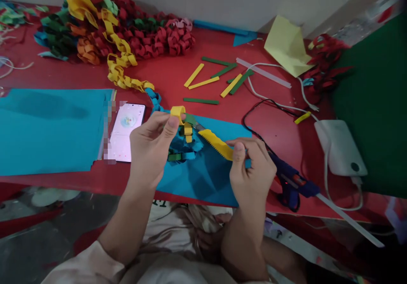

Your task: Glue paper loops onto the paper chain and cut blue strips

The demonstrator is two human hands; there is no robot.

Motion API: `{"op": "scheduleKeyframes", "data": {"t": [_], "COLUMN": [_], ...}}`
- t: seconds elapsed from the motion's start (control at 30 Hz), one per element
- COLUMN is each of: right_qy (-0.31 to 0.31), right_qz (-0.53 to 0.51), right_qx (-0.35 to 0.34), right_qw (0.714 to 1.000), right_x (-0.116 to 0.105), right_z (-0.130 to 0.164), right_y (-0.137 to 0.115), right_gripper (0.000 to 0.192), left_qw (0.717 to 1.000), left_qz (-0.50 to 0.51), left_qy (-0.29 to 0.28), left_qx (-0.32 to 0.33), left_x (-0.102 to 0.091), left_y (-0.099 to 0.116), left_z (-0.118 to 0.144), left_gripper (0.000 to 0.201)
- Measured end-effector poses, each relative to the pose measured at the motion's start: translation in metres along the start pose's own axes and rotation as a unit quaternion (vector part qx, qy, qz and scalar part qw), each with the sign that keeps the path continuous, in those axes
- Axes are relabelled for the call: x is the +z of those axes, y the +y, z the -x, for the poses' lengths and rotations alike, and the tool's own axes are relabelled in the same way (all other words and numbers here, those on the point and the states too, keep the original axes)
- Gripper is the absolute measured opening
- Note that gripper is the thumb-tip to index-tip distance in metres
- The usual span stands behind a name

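Note:
My left hand (151, 144) is closed, pinching a yellow paper ring (177, 111) between thumb and fingers. A green paper strip (190, 119) sticks out to the right of that ring. In my right hand (254, 163) is a yellow cutter knife (218, 144) with a toothed edge, its metal tip pointing left at the green strip; whether they touch I cannot tell. Below the hands, blue, green and yellow chain links (184, 146) lie on a blue paper sheet (203, 186). A blue stretch of chain (154, 98) runs up behind my left hand to a yellow paper chain (122, 59).
Loose green and yellow strips (203, 83) lie beyond the hands. A phone (127, 131) and blue paper stack (51, 131) are left. Right are a dark blue glue gun (292, 178) with glue stick, a white power bank (340, 148) and cables. Red paper chains (152, 34) pile up behind.

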State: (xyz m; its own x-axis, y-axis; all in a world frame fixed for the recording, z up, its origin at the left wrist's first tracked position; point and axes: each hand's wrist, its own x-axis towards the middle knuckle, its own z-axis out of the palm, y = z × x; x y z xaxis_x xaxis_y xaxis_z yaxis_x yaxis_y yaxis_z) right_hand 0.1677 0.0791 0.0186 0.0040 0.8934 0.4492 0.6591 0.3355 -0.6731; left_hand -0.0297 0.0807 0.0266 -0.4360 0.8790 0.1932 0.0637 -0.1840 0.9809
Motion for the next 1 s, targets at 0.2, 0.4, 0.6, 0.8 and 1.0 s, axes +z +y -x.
{"op": "scheduleKeyframes", "data": {"t": [0.2, 0.4, 0.6, 0.8, 1.0], "right_qy": [-0.099, -0.196, -0.204, -0.226, -0.068], "right_qz": [0.072, 0.183, 0.248, 0.325, 0.186], "right_qx": [-0.026, -0.044, -0.074, -0.008, -0.026], "right_qw": [0.992, 0.962, 0.944, 0.918, 0.98], "right_x": [0.009, 0.007, 0.045, 0.078, 0.037], "right_z": [0.004, -0.001, -0.079, -0.107, -0.08], "right_y": [-0.002, -0.006, -0.017, -0.005, -0.008], "right_gripper": [0.02, 0.029, 0.04, 0.035, 0.014], "left_qw": [0.995, 0.997, 0.99, 0.984, 0.947], "left_qz": [0.026, -0.015, -0.076, 0.057, -0.163], "left_qy": [-0.002, 0.045, -0.019, 0.054, -0.138], "left_qx": [-0.093, 0.06, 0.115, 0.16, 0.242], "left_x": [-0.012, -0.04, -0.053, -0.039, -0.026], "left_y": [-0.005, 0.004, 0.003, 0.023, 0.031], "left_z": [0.003, 0.006, 0.002, 0.005, 0.016], "left_gripper": [0.033, 0.02, 0.015, 0.018, 0.03]}}
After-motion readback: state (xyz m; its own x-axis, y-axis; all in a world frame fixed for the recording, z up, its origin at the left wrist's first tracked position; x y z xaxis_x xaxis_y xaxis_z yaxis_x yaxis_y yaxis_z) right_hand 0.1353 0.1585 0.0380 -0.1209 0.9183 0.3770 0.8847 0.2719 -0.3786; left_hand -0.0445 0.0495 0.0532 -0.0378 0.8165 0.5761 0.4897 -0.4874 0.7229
